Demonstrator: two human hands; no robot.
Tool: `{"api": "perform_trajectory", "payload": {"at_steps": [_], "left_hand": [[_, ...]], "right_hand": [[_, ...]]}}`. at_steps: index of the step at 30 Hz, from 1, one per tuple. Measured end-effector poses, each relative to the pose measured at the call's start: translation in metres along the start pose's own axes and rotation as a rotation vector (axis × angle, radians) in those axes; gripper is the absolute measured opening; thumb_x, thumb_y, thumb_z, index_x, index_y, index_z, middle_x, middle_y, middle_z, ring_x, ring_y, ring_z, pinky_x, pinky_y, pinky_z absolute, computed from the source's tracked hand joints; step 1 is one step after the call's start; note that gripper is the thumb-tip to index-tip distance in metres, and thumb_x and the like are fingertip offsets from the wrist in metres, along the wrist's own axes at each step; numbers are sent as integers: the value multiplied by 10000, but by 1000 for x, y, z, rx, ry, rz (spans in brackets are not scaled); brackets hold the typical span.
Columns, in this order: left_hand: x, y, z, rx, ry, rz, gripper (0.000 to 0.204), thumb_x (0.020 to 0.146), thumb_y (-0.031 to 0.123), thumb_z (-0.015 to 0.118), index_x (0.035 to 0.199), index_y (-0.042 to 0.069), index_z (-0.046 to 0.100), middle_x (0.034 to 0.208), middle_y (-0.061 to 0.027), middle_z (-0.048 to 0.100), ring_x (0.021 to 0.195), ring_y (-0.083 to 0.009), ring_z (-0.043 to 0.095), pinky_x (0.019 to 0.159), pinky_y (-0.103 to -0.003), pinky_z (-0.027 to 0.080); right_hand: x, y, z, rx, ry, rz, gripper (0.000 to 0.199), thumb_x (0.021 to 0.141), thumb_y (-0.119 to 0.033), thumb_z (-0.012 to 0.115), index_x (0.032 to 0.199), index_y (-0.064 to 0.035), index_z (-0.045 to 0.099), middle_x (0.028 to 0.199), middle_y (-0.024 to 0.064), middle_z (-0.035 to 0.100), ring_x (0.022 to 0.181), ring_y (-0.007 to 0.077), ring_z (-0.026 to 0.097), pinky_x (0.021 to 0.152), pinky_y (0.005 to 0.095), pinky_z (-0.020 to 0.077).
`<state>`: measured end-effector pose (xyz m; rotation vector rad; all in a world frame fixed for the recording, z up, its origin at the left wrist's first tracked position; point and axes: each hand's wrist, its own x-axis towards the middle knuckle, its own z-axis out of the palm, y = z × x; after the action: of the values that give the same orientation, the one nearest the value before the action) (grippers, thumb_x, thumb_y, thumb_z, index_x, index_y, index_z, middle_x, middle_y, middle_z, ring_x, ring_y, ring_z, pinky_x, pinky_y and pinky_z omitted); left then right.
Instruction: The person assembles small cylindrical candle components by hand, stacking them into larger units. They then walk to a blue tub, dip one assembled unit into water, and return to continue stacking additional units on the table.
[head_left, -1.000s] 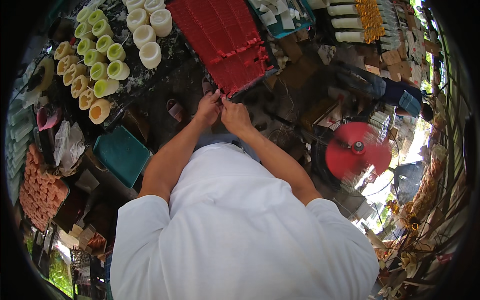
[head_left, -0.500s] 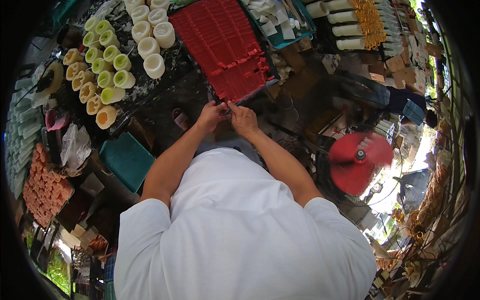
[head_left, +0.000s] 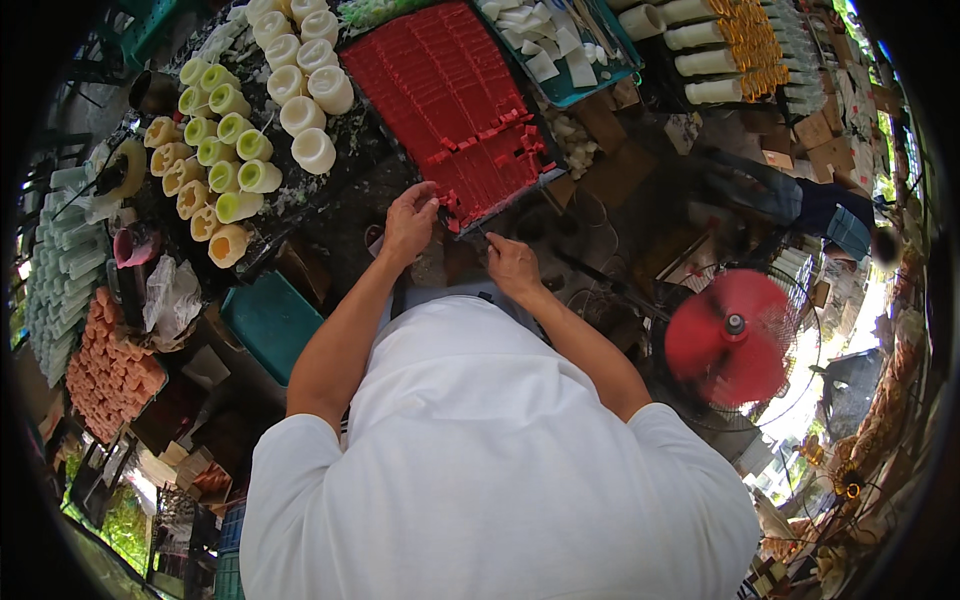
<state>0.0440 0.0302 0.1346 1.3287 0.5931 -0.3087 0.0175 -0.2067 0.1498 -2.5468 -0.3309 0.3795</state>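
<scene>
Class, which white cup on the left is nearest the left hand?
The lowest white cup in the picture; the others sit higher, farther from the left hand.

Open gap between left hand (head_left: 410, 225) and right hand (head_left: 513, 266), red pieces (head_left: 440, 95) blocking ahead

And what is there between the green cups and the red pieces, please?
In the head view, white cups, set in rows, lie between the green cups and the red pieces.

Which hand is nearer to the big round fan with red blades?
The right. The right hand is nearer, left of the fan and apart from it. The left hand is farther left, by the near end of the slab of small red blocks.
</scene>
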Motion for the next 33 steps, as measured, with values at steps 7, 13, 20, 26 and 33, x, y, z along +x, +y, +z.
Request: {"api": "perform_trajectory", "payload": {"at_steps": [7, 13, 20, 26, 33], "left_hand": [[9, 26, 0, 550, 64, 293, 373, 938, 161, 697, 1289, 41, 668, 1222, -133, 681, 1104, -285, 654, 936, -384, 526], [7, 2, -6, 853, 174, 456, 375, 886, 156, 720, 1244, 54, 677, 1238, -166, 641, 1180, -366, 586, 1011, -456, 469], [35, 26, 19, 1151, 124, 621, 518, 868, 178, 695, 1365, 75, 589, 1419, -181, 548, 1351, -394, 474, 1132, -551, 356], [60, 20, 38, 1377, 51, 785, 544, 872, 135, 623, 1403, 48, 542, 1475, -202, 496, 1399, -423, 422, 1186, -623, 271], [58, 37, 50, 1415, -15, 651, 439, 869, 120, 651, 1300, 51, 609, 1290, -168, 567, 1306, -379, 488, 1159, -586, 304]], "right_hand": [[24, 9, -29, -26, 52, 156, 172, 937, -147, 624, 1058, -58, 709, 988, 205, 716, 952, 440, 682, 834, 523, 547], [60, 49, -61, 23, 155, 239, 179, 926, -113, 631, 1057, -32, 723, 1013, 215, 723, 982, 438, 683, 881, 495, 539], [121, 73, -91, 30, 216, 233, 186, 903, -109, 635, 1022, -14, 742, 994, 224, 737, 997, 406, 697, 903, 472, 540], [167, 79, -104, -249, 188, 121, 167, 875, -154, 644, 952, -67, 764, 962, 180, 745, 1024, 371, 700, 897, 456, 560], [219, 103, -115, -247, 7, -68, 166, 832, -203, 680, 919, -107, 784, 975, 166, 745, 981, 382, 705, 866, 478, 572]]}}
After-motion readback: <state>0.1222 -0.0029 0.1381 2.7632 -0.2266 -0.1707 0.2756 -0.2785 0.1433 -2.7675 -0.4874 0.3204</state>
